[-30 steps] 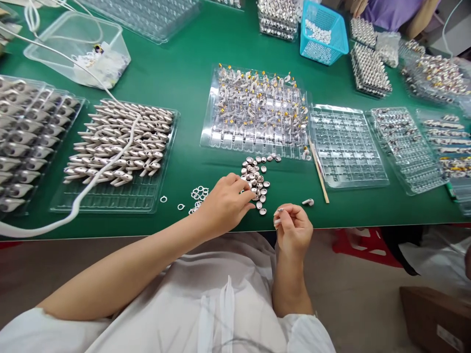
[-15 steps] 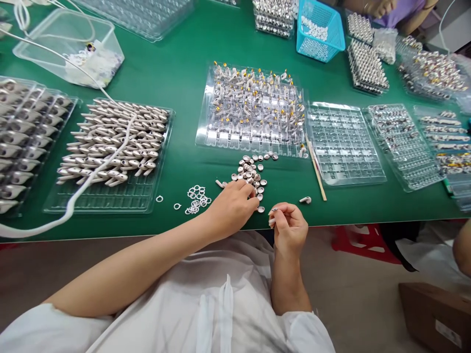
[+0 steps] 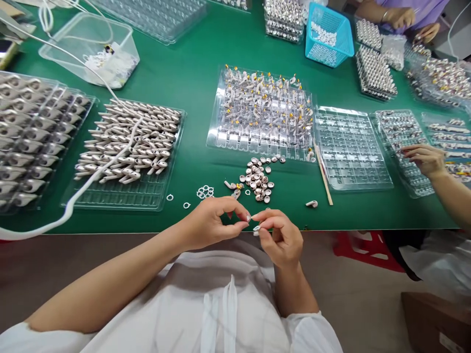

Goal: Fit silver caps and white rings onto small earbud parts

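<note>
Hands, two, their fingertips nearly meeting on the near side of the heap of small round beige metallic caps [image 3: 258, 177].
- Left hand [image 3: 211, 221]: thumb and forefinger curled almost together; whether anything sits between the tips cannot be told.
- Right hand [image 3: 282, 239]: thumb and fingers pinched on one small white plastic piece [image 3: 256, 229], just nearer the person than the heap.

Caps: upwards of two dozen, overlapping, exact count not possible; on the green counter [image 3: 195, 162].

White plastic rings [image 3: 205, 191]: one cluster left of the heap, overlapping; two singles farther left; one at the heap's left edge.

White stemmed plastic pieces [image 3: 312, 204]: one right of the heap; at least two just left of it, beside an amber tab.

Pale wooden stick [image 3: 326, 182]: one, right of the heap.

Clear plastic tray of white parts with amber tabs [image 3: 228, 142]: one, beyond the heap.

Clear plastic tray of beige stemmed shells [image 3: 110, 202]: one, well left of the heap.

Blue plastic basket [image 3: 327, 55]: one, far beyond the heap to the right, holding small white parts.

Co-worker's hand [image 3: 427, 159]: one, far right of the heap, over a tray.
</note>
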The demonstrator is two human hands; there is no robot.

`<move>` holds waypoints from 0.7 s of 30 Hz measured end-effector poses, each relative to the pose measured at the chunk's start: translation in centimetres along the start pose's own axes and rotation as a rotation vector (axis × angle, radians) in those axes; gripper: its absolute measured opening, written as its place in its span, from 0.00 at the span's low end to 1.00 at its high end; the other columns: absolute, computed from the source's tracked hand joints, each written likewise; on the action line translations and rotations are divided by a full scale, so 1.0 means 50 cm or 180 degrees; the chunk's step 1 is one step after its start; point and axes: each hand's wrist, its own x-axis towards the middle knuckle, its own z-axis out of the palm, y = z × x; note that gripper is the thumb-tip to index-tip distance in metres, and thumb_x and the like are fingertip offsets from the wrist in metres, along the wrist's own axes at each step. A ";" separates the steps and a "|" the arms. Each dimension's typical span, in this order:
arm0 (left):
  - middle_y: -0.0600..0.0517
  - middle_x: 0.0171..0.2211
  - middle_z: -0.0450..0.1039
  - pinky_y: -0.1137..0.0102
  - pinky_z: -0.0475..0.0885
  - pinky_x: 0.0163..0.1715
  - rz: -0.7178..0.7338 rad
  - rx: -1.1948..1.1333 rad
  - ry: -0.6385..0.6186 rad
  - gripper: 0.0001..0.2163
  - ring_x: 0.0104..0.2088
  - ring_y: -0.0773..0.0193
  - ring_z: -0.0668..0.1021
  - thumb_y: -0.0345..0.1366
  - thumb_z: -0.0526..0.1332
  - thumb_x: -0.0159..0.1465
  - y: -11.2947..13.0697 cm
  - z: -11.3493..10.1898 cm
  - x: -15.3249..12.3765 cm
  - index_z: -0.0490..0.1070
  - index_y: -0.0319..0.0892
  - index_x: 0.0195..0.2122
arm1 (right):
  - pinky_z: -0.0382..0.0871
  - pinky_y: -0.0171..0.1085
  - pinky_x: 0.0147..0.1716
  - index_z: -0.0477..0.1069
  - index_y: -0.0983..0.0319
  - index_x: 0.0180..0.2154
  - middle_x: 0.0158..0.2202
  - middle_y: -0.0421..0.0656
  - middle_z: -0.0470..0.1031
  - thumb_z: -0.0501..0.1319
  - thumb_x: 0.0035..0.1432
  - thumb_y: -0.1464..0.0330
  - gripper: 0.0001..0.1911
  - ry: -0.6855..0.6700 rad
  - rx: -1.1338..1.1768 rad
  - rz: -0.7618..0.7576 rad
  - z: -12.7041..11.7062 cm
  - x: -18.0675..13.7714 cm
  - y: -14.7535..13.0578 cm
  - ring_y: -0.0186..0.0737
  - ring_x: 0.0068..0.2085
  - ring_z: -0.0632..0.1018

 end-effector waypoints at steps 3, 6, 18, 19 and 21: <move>0.50 0.32 0.79 0.72 0.74 0.34 -0.0503 -0.0289 -0.0019 0.05 0.32 0.65 0.78 0.35 0.64 0.59 0.003 -0.018 -0.017 0.75 0.39 0.34 | 0.77 0.37 0.37 0.70 0.58 0.37 0.40 0.44 0.81 0.62 0.57 0.76 0.08 -0.0350 -0.0239 -0.0351 0.018 0.014 -0.013 0.38 0.40 0.81; 0.49 0.32 0.78 0.71 0.75 0.36 -0.0566 -0.0447 0.0147 0.06 0.32 0.65 0.78 0.35 0.64 0.59 -0.005 -0.025 -0.029 0.74 0.39 0.33 | 0.76 0.34 0.31 0.69 0.57 0.38 0.40 0.43 0.81 0.62 0.57 0.77 0.09 -0.0439 -0.0416 -0.0403 0.037 0.022 -0.020 0.37 0.37 0.81; 0.48 0.35 0.80 0.73 0.76 0.35 -0.0349 -0.0634 0.0569 0.08 0.35 0.65 0.80 0.35 0.61 0.65 -0.041 -0.028 -0.061 0.77 0.39 0.41 | 0.76 0.35 0.31 0.69 0.56 0.39 0.41 0.43 0.80 0.60 0.58 0.77 0.10 -0.0401 -0.0432 -0.0124 0.081 0.021 -0.020 0.38 0.39 0.80; 0.48 0.37 0.80 0.73 0.76 0.36 -0.0248 -0.0541 0.0579 0.08 0.36 0.64 0.80 0.34 0.60 0.66 -0.044 -0.029 -0.062 0.77 0.39 0.42 | 0.76 0.35 0.30 0.69 0.56 0.39 0.41 0.43 0.80 0.60 0.58 0.77 0.10 -0.0390 -0.0425 -0.0032 0.084 0.021 -0.021 0.38 0.39 0.80; 0.48 0.38 0.79 0.72 0.76 0.38 0.0005 -0.0321 0.0599 0.10 0.37 0.65 0.80 0.31 0.57 0.67 -0.048 -0.030 -0.064 0.76 0.39 0.46 | 0.75 0.35 0.30 0.69 0.57 0.38 0.40 0.43 0.80 0.60 0.59 0.75 0.07 -0.0354 -0.0401 0.0112 0.089 0.022 -0.023 0.38 0.39 0.80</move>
